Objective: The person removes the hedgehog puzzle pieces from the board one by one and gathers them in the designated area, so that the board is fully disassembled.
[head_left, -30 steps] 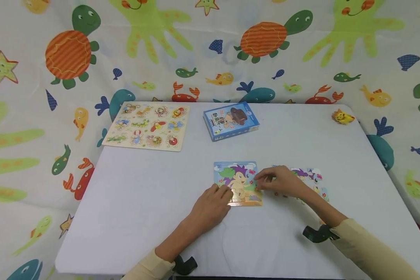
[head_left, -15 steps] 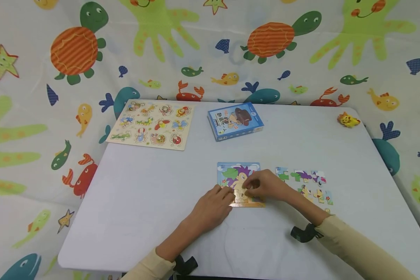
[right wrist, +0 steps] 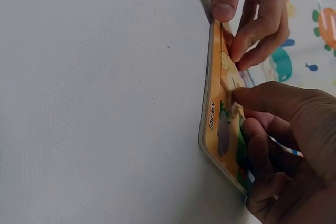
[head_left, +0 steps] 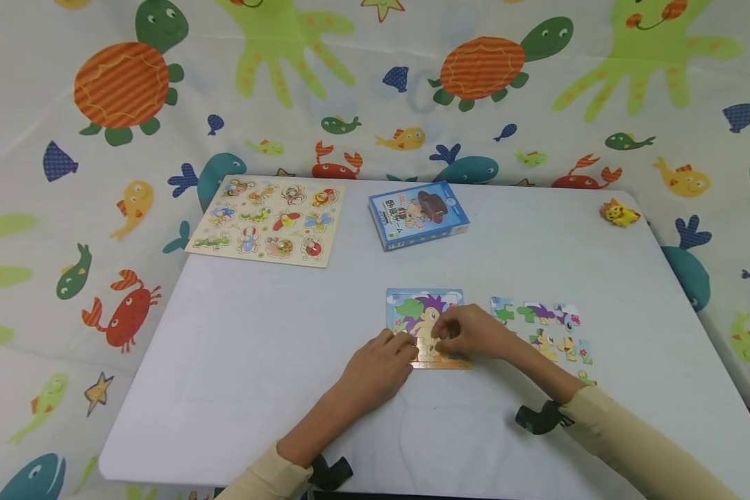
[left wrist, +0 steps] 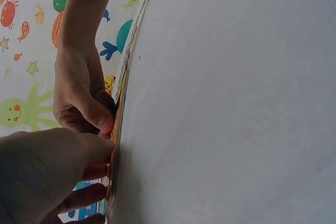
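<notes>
A jigsaw puzzle board (head_left: 391, 298) with a purple-haired cartoon hedgehog lies on the white table. My left hand (head_left: 378, 368) holds its lower left part; in the right wrist view the thumb (right wrist: 224, 3) is at the near edge and bent fingers rest on the picture. Over the lower middle of the board, my right hand (head_left: 475, 333) pinches a small puzzle piece (right wrist: 235, 110) between thumb and forefinger, close against the surface. Most of that piece is hidden by the fingers. To the right lie several loose puzzle pieces (head_left: 540, 312), in rough rows.
A wooden insect peg puzzle (head_left: 269, 222) lies at the back left. Near the back middle sits a blue game box (head_left: 419, 215), and a small yellow toy (head_left: 619, 213) is at the back right corner. A sea-animal patterned cloth (head_left: 362, 83) hangs behind the table.
My right hand has moved left from the board's right edge to its lower middle, uncovering loose pieces. Over the last half second it has hardly moved. The left hand stays in place.
</notes>
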{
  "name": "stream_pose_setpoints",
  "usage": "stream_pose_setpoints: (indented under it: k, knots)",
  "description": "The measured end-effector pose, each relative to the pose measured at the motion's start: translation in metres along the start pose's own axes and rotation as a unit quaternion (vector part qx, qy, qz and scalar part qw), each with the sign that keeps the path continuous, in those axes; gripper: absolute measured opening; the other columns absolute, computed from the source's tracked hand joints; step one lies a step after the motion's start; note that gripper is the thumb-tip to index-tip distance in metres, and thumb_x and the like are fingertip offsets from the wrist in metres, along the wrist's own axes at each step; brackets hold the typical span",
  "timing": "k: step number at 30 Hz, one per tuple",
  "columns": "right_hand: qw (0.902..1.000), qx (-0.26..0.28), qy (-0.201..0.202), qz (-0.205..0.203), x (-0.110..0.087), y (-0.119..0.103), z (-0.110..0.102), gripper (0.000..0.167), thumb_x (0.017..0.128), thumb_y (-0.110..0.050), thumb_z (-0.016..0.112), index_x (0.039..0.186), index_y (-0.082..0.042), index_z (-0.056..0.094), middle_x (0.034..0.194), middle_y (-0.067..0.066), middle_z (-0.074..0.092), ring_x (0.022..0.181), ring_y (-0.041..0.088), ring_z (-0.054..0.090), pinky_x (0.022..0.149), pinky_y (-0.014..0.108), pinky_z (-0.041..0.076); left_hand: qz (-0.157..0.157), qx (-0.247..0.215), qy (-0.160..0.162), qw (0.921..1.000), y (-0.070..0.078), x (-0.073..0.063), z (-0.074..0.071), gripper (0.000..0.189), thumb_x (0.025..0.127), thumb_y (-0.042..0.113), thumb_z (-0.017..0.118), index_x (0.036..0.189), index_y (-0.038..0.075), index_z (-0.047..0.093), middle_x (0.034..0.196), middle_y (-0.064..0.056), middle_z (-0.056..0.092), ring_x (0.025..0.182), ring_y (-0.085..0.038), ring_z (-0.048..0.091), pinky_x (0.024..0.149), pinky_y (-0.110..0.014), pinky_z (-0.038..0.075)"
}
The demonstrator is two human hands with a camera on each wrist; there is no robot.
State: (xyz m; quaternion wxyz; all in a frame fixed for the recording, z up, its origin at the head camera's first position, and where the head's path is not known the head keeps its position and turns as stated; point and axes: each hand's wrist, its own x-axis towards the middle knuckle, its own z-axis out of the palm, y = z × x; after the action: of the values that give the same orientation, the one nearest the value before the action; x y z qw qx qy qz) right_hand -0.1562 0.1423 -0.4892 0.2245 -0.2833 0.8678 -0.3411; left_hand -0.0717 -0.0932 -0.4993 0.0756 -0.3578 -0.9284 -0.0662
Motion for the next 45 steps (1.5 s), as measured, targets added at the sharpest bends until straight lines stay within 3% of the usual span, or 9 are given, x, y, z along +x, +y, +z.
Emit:
stream_pose_setpoints:
  k: [11, 22, 32, 39, 45]
  knots:
    - [0.9999, -0.014, 0.001, 0.006, -0.001, -0.005, 0.0, 0.016, 0.079, -0.017, 0.082, 0.089, -0.017, 0.07, 0.074, -0.007, 0.057, 0.067, 0.013, 0.052, 0.058, 0.027, 0.048, 0.001, 0.001, -0.003, 1.0, 0.0, 0.001, -0.001, 0.02, 0.099, 0.023, 0.059, 0.115, 0.017, 0.071, 0.121, 0.001, 0.061, 0.101, -0.018, 0.053, 0.083, -0.025, 0.046]
    - [0.9998, -0.017, 0.005, 0.002, -0.002, -0.009, 0.001, 0.016, 0.08, -0.019, 0.082, 0.091, -0.015, 0.071, 0.074, -0.008, 0.058, 0.067, 0.012, 0.053, 0.058, 0.027, 0.047, -0.044, -0.072, -0.012, 0.9964, -0.003, 0.002, -0.006, 0.019, 0.099, 0.021, 0.059, 0.109, 0.02, 0.075, 0.119, 0.002, 0.062, 0.102, -0.016, 0.056, 0.073, -0.025, 0.053]
    - [0.9997, 0.002, -0.006, 0.026, -0.001, -0.013, 0.0, 0.016, 0.08, -0.017, 0.08, 0.087, -0.013, 0.066, 0.073, -0.005, 0.057, 0.064, 0.012, 0.052, 0.055, 0.027, 0.045, -0.033, -0.093, -0.019, 0.9949, -0.006, 0.005, -0.012, 0.017, 0.098, 0.018, 0.06, 0.108, 0.01, 0.072, 0.118, -0.003, 0.065, 0.1, -0.019, 0.061, 0.083, -0.028, 0.051]
    - [0.999, 0.017, -0.017, 0.037, -0.001, -0.016, -0.002, 0.013, 0.084, -0.015, 0.077, 0.089, -0.013, 0.065, 0.073, -0.003, 0.058, 0.066, 0.014, 0.054, 0.057, 0.028, 0.048, -0.018, -0.118, 0.005, 0.9929, -0.01, 0.004, -0.012, 0.013, 0.097, 0.016, 0.063, 0.099, 0.011, 0.074, 0.116, -0.006, 0.064, 0.102, -0.02, 0.062, 0.084, -0.032, 0.052]
    - [0.9986, 0.039, -0.019, 0.031, -0.001, -0.012, -0.001, 0.011, 0.085, -0.013, 0.075, 0.093, -0.012, 0.067, 0.074, -0.004, 0.061, 0.065, 0.014, 0.056, 0.057, 0.029, 0.049, -0.025, -0.123, -0.012, 0.992, -0.011, 0.004, -0.011, 0.015, 0.097, 0.018, 0.062, 0.101, 0.012, 0.075, 0.116, -0.005, 0.064, 0.104, -0.019, 0.062, 0.085, -0.033, 0.052]
